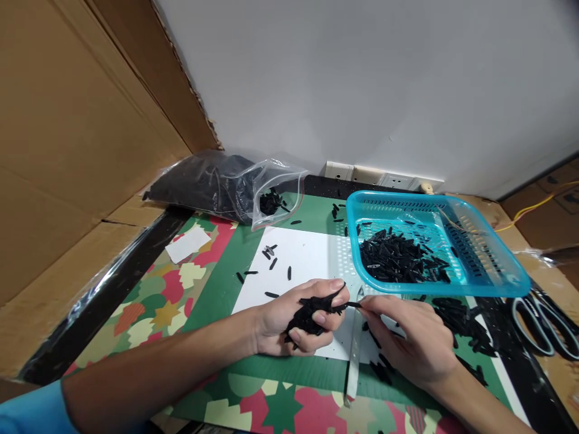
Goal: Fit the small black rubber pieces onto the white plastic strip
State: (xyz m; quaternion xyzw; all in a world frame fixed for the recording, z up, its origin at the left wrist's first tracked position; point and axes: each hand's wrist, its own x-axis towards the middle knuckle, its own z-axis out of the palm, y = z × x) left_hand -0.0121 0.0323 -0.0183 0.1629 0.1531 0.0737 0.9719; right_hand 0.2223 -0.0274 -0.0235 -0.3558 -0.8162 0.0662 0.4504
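Observation:
My left hand (312, 319) is closed around a clump of small black strips (305, 319), some sticking out between thumb and fingers. Just to its right, my right hand (411, 337) pinches the end of one thin black strip (353, 305) whose other end meets the clump. Below and between the hands lies a slim pale tool (353, 367), its upper part near the right fingertips. Loose black strips (465, 322) are piled beside and under the right hand. A white sheet (253, 283) under the hands has several scattered strips on it.
A blue plastic basket (506, 271) holding many black strips stands at back right. An open clear zip bag (203, 184) full of dark material lies at back left. Grey-handled scissors (534, 328) lie at the right edge. Cardboard (90, 108) walls the left; sockets (366, 175) line the wall.

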